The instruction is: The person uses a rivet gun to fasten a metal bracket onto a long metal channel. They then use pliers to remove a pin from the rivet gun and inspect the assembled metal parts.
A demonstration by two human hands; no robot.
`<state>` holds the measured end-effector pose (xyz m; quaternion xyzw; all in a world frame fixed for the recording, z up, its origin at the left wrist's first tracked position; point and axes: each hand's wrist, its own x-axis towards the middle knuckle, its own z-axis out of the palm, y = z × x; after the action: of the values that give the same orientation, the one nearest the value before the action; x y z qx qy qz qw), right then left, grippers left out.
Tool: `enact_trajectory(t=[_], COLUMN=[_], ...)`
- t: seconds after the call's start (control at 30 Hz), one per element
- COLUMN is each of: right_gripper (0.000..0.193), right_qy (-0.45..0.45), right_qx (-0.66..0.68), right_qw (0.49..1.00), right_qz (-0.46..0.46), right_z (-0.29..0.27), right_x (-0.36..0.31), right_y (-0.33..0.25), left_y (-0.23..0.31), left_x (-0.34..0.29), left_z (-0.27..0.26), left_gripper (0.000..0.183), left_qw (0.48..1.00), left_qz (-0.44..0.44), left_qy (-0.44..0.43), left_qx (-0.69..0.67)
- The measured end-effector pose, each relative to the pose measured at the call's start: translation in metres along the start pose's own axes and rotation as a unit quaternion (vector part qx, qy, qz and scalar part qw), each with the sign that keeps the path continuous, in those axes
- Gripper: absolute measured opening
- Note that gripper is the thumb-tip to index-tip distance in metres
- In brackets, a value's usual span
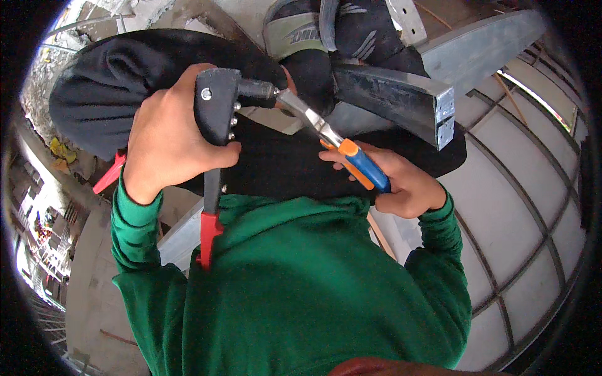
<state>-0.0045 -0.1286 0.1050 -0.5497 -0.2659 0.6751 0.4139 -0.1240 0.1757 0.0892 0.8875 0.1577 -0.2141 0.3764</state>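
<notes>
My left hand [172, 135] is closed round the black head of a hand riveter [216, 103], whose red-tipped handles spread apart below and to the left. The riveter's nose points right. In my right hand [407, 182] is a pair of pliers [360, 164] with blue and orange grips. The metal jaws of the pliers reach up and left to the tip of the riveter's nose and meet it there. Whether the jaws grip a small piece at the nose is too small to tell.
A metal channel [389, 94] lies by my shoe [301, 31], just beyond my black-trousered legs. A wider grey metal beam [483, 50] extends to the upper right. Pale panels in a dark grid [501, 163] lie at right. Rubble [47, 81] is at far left.
</notes>
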Motion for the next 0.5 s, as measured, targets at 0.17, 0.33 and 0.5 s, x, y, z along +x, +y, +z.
enact_trajectory(t=[0.17,0.33,0.5], right_gripper=[0.081,0.075,0.078], right_qy=[-0.06,-0.09,-0.112], right_qx=[0.013,-0.063,-0.09], right_qw=[0.994,0.994,0.988], right_qz=[-0.086,-0.027,-0.064], right_z=[0.001,-0.004,-0.01], right_x=[0.01,0.024,0.028], right_y=[0.001,0.005,0.009], left_y=[0.003,0.007,0.002], left_x=[0.002,0.001,0.001], left_z=[-0.002,-0.002,0.005], left_gripper=[0.076,0.078,0.079], left_qw=[1.0,1.0,1.0], left_qz=[0.011,-0.002,0.01], left_qy=[-0.002,-0.009,-0.007], left_qx=[0.001,-0.019,-0.005])
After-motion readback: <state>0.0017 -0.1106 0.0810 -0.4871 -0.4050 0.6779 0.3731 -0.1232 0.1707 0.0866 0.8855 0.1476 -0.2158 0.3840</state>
